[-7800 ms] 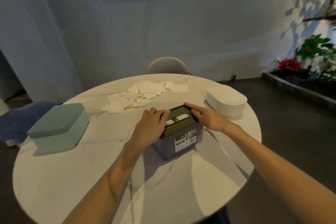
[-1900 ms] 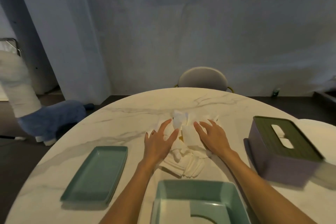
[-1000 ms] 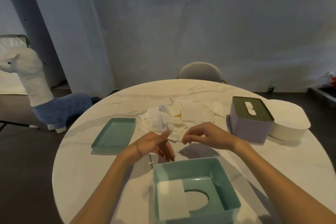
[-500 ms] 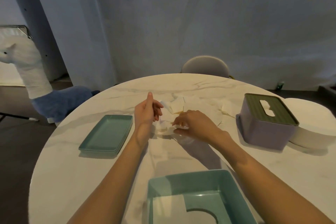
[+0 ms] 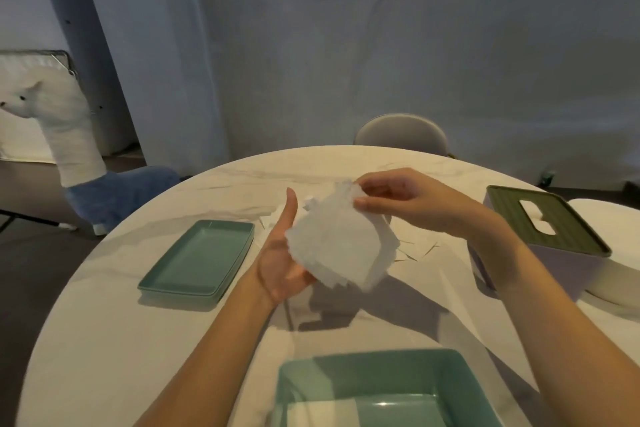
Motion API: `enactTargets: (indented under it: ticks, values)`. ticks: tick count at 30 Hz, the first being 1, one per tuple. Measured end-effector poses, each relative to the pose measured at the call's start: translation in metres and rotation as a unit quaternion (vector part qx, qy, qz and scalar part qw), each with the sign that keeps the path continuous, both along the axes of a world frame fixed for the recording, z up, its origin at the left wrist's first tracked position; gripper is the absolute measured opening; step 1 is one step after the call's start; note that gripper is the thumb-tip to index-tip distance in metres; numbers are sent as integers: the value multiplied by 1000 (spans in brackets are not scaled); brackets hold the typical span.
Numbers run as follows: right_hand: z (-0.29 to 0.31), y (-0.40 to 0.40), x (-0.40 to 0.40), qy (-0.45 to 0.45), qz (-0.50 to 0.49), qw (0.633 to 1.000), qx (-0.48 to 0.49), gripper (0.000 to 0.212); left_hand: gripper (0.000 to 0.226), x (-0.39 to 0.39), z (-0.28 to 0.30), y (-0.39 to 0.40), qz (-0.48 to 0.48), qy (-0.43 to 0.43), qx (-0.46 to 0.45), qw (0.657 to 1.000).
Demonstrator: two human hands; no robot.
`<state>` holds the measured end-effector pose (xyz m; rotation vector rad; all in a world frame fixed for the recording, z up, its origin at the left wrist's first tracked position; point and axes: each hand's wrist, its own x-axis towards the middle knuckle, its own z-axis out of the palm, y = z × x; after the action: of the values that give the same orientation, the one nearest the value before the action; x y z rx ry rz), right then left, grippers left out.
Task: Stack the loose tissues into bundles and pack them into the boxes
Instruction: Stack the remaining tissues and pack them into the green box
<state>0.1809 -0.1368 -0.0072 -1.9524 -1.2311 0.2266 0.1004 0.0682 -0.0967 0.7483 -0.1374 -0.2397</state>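
**Bundle in hand, above the table, not boxed yet**

Left hand [image 5: 282,262]: palm up, thumb raised, fingers under the tissue bundle [image 5: 341,246] and cupping its near edge. Right hand [image 5: 412,204]: thumb and fingertips pinch the bundle's top far corner. Bundle is held in the air over the table [image 5: 104,340], between the two hands.

Handling, my read:
- Very light, soft, no stiffness. Sheets fan out; edges look ragged and misaligned, so the stack isn't square yet.
- Layers will slide over each other and shed if gripped at one corner only. Support from below with a flat palm, clamp top and bottom across the middle, or hold two opposite edges.
- Tears and creases easily; no hard squeeze.
- Likely next: tap edges to square up, then lower into the box.

Around:
- Open teal box [image 5: 381,388] at the near edge, a white sheet already lying inside. Path down to it looks free.
- Teal lid [image 5: 197,256] lies flat to the left, well apart from the box.
- More loose tissues [image 5: 412,248] on the table behind the bundle, partly hidden by it.
- Purple box [image 5: 540,263] with green slotted lid to the right, just beside the right forearm. Elbow swing could bump it.
- White box [image 5: 616,218] behind that.
- Chair [image 5: 401,132] on the far side, plush llama [image 5: 79,163] on the floor left. Neither in the way.
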Motion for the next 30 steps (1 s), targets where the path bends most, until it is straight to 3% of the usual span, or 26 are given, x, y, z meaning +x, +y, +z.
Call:
enactTargets:
  ticks: [4, 7, 9, 13, 17, 19, 21, 26, 30]
  values:
    - [-11, 8, 4, -83, -36, 993, -79, 31, 89, -6, -9, -6, -67, 13, 6, 998]
    - [-16, 13, 8, -123, -79, 986, -76, 35, 50, -12, -8, -12, -9, 11, 41, 999]
    - [-19, 13, 12, -101, -104, 984, -102, 47, 31, -15, -6, -17, 27, 8, 65, 997]
    - [-20, 2, 18, -18, -142, 970, -196, 52, 37, -12, -6, -32, 131, 53, 78, 987]
    - [-21, -4, 27, 85, -147, 980, -102, 37, 31, -16, -10, -29, 178, 49, 56, 981]
    - [-21, -6, 28, 103, -145, 981, -75, 27, 29, -16, -10, -28, 164, 47, 19, 985]
    - [-21, -8, 29, 106, -145, 981, -68, 26, 29, -11, -10, -29, 161, 66, 42, 984]
    - [-21, -9, 30, 50, -213, 976, -20, 18, 35, -16, -9, -32, 132, 71, 55, 987]
    - [-16, -7, 29, -19, -265, 961, 82, 15, 43, -21, -9, -34, 80, 71, 26, 994]
